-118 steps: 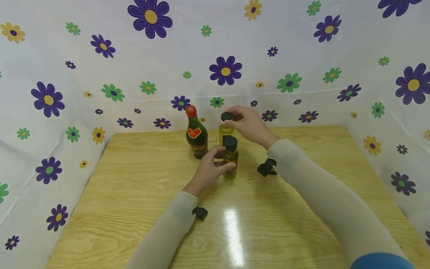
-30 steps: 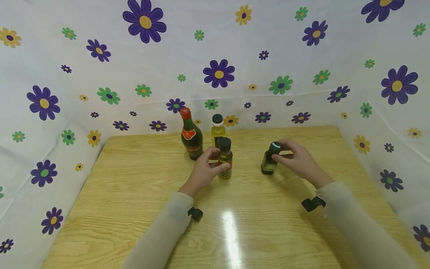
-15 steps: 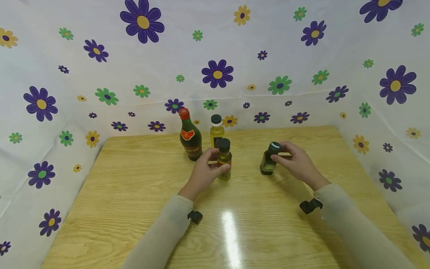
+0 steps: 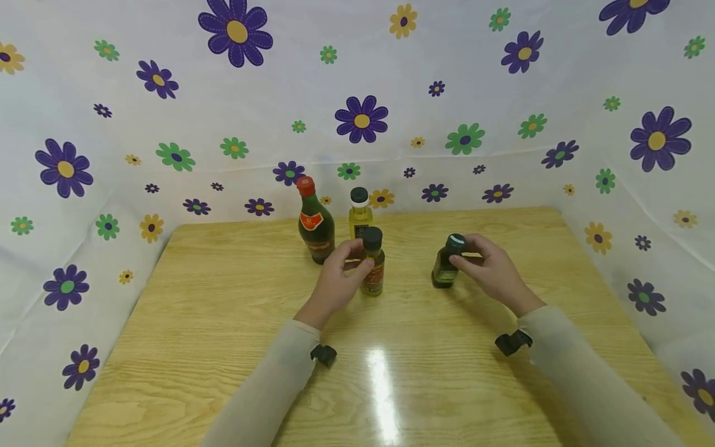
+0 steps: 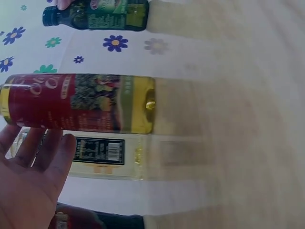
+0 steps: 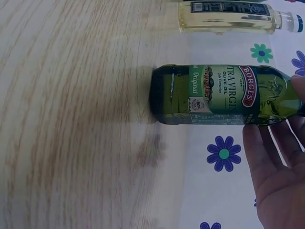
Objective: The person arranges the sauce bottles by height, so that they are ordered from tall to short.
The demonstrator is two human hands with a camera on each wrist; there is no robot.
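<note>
My left hand (image 4: 336, 279) holds the upper part of a round olive oil bottle (image 5: 86, 102) with a red label and dark cap. Its thumb lies in front and its fingers reach behind; in the left wrist view the thumb is out of sight. Farther right, my right hand (image 4: 494, 273) pinches the neck of a dark green olive oil bottle (image 6: 214, 95), marked Borges, which tilts slightly in the head view. Just behind the red-labelled bottle stands a yellow oil bottle (image 4: 360, 215) with a green cap, partly covered. A green, red-capped bottle (image 4: 316, 226) stands left of it.
All the bottles are on a wooden table (image 4: 223, 347). White flower-print cloth (image 4: 251, 105) rises behind it and along both sides. Black wrist cameras (image 4: 514, 342) hang under the sleeves, and a bright reflection (image 4: 382, 394) lies on the front tabletop.
The green Borges bottle came out to the right in my right hand from near the yellow bottle. Just now my left thumb has slid up and leftward on the red-labelled bottle, uncovering its label.
</note>
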